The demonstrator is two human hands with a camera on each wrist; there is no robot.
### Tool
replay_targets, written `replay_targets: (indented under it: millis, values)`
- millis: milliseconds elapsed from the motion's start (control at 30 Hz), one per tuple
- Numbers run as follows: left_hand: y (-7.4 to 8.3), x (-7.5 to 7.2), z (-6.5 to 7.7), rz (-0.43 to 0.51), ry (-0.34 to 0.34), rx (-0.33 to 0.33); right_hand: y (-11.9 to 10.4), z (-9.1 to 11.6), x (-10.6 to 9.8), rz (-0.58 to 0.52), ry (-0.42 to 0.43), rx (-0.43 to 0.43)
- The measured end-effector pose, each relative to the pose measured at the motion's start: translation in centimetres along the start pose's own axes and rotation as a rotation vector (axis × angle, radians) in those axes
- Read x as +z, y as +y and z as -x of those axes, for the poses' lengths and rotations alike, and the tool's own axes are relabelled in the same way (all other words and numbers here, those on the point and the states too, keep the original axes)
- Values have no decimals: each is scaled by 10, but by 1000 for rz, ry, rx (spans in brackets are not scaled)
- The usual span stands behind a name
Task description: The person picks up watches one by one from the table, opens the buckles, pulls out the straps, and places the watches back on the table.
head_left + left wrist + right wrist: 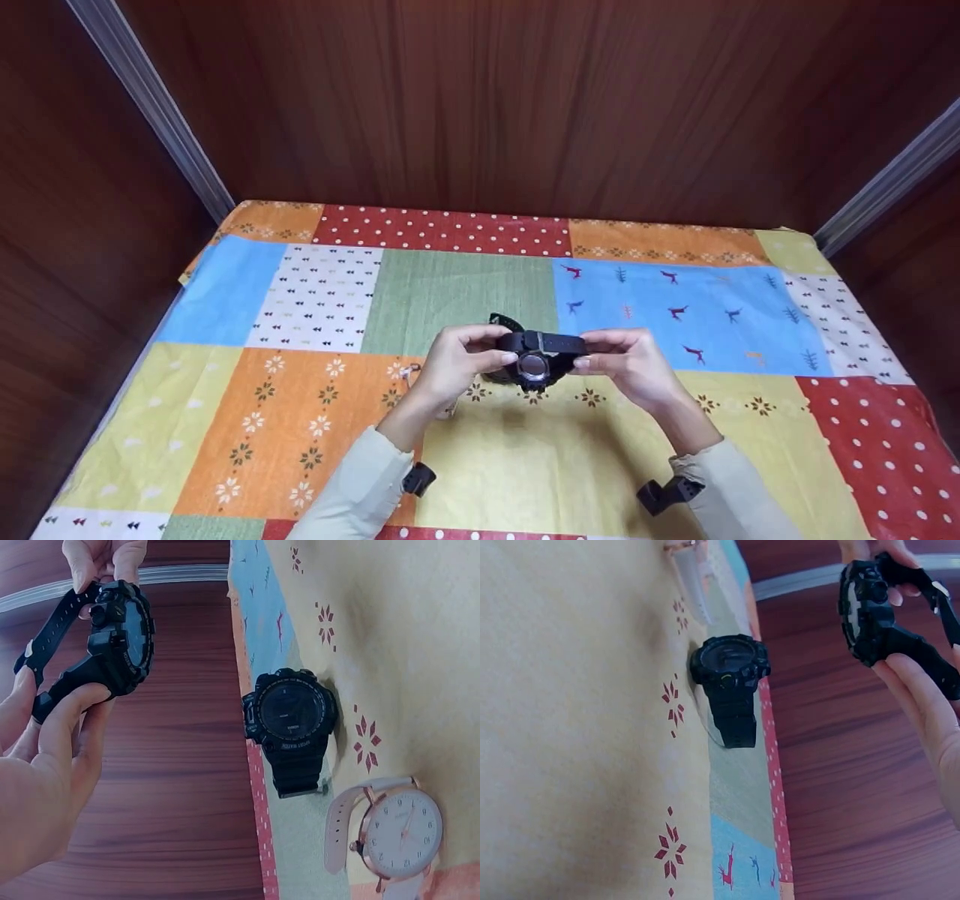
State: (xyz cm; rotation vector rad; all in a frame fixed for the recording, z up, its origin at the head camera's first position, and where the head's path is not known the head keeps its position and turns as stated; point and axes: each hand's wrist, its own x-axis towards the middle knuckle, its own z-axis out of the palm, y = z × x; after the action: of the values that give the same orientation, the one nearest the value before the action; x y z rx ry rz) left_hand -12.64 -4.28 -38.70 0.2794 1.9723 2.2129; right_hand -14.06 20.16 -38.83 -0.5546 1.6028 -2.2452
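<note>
A black digital sports watch (532,366) is held up above the cloth between both hands, its round face toward me. My left hand (448,366) pinches the watch's strap on the left side, thumb in front. On the other side my right hand (636,369) pinches the strap between thumb and fingers. The strap (51,637) curves round behind the case in a loop; whether the buckle is fastened I cannot tell. Below it a second black sports watch (291,711) lies face up on the cloth, mostly hidden in the head view by the held one.
A white-faced watch (403,832) with a rose-gold case and pale strap lies near the second black watch. A patchwork cloth (315,420) covers the table. Brown wood panels (480,105) stand behind and at both sides. Black wrist bands (418,478) sit on both sleeves.
</note>
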Motion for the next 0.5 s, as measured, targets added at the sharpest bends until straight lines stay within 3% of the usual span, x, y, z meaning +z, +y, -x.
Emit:
replay_targets:
  millis: [167, 300, 500]
  values:
    - [1, 0, -1, -46, -3, 2, -2, -1, 1, 56, 35, 28]
    - [3, 1, -2, -89, -4, 10, -6, -3, 5, 207, 83, 67]
    - [9, 6, -1, -289, 14, 109, -12, -5, 11, 378, 98, 108]
